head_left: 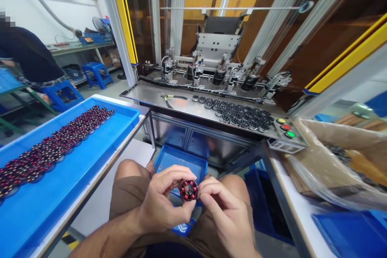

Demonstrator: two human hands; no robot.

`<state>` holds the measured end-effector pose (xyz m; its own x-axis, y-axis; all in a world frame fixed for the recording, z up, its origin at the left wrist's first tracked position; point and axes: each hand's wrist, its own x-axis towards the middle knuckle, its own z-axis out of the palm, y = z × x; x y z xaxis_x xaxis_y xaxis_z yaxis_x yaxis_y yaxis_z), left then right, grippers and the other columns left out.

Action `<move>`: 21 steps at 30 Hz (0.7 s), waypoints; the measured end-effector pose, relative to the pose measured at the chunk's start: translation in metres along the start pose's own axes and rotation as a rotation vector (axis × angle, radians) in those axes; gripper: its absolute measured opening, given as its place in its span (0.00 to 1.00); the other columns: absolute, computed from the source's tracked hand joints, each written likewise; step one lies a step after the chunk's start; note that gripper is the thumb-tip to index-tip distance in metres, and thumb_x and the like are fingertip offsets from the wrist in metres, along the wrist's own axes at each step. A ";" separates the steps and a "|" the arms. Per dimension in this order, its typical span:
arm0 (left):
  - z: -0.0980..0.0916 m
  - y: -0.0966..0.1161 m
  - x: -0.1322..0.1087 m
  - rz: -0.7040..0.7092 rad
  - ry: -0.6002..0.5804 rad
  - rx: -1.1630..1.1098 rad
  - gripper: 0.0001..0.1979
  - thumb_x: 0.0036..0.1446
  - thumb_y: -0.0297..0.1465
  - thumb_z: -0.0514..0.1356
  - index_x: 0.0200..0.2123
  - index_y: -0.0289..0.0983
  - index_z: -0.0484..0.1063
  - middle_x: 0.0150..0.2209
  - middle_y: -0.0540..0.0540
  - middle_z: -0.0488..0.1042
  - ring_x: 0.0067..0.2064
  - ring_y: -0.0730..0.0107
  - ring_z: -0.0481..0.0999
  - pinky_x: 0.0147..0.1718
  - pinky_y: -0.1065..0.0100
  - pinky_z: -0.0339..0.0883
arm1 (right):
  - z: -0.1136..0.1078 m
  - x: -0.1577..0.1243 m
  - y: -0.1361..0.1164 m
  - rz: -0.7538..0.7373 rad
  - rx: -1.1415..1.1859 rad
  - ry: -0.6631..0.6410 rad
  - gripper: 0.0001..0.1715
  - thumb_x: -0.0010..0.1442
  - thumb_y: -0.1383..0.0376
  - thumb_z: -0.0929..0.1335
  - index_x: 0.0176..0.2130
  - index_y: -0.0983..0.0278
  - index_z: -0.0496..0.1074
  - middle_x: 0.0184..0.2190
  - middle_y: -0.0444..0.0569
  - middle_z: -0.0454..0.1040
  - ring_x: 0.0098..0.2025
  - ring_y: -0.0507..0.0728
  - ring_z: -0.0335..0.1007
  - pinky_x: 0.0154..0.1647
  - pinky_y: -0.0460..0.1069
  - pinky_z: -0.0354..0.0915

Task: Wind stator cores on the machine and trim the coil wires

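Observation:
Above my lap, a round motor stator [188, 190] with red windings on a black core faces up toward me. My left hand [163, 197] is closed around its left side, thumb at the lower edge and index finger over the top. At the stator's right edge, my right hand [222, 205] has thumb and index finger pinched together. Whatever lies between those fingertips, perhaps a thin wire, is too small to make out.
Rows of wound stators [65, 139] fill part of a blue tray [99, 161] on the left. Ahead, bare black cores [242, 113] and cutting pliers [173, 96] lie on the machine's metal ledge, near push buttons [286, 127]. A lined cardboard box [314, 169] stands right. A person [27, 54] sits far left.

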<state>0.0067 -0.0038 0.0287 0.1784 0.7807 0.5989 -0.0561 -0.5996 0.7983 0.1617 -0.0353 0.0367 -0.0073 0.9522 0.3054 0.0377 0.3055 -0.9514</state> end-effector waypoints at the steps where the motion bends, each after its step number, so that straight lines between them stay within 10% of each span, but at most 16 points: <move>1: 0.000 0.000 0.000 0.013 -0.010 0.013 0.25 0.43 0.16 0.62 0.45 0.39 0.73 0.38 0.47 0.78 0.41 0.68 0.78 0.42 0.72 0.73 | 0.000 0.000 0.000 -0.021 -0.013 0.002 0.10 0.62 0.62 0.69 0.29 0.62 0.73 0.26 0.46 0.72 0.30 0.54 0.69 0.31 0.47 0.67; 15: -0.001 0.004 0.003 -0.243 -0.103 -0.266 0.20 0.39 0.17 0.60 0.39 0.35 0.74 0.36 0.44 0.79 0.36 0.66 0.79 0.36 0.70 0.75 | -0.009 0.008 -0.007 -0.379 -0.182 -0.080 0.13 0.60 0.74 0.68 0.44 0.60 0.75 0.31 0.50 0.75 0.33 0.57 0.72 0.32 0.52 0.71; 21: -0.001 0.007 0.003 -0.096 -0.018 -0.107 0.22 0.37 0.17 0.59 0.39 0.36 0.74 0.35 0.46 0.79 0.36 0.66 0.79 0.37 0.69 0.75 | 0.002 -0.002 -0.004 -0.350 -0.219 0.059 0.11 0.58 0.77 0.68 0.34 0.62 0.75 0.26 0.48 0.73 0.29 0.56 0.71 0.30 0.52 0.69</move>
<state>0.0058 -0.0053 0.0361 0.2060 0.8298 0.5187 -0.1422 -0.4990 0.8548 0.1593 -0.0388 0.0401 -0.0004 0.7873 0.6166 0.2552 0.5963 -0.7611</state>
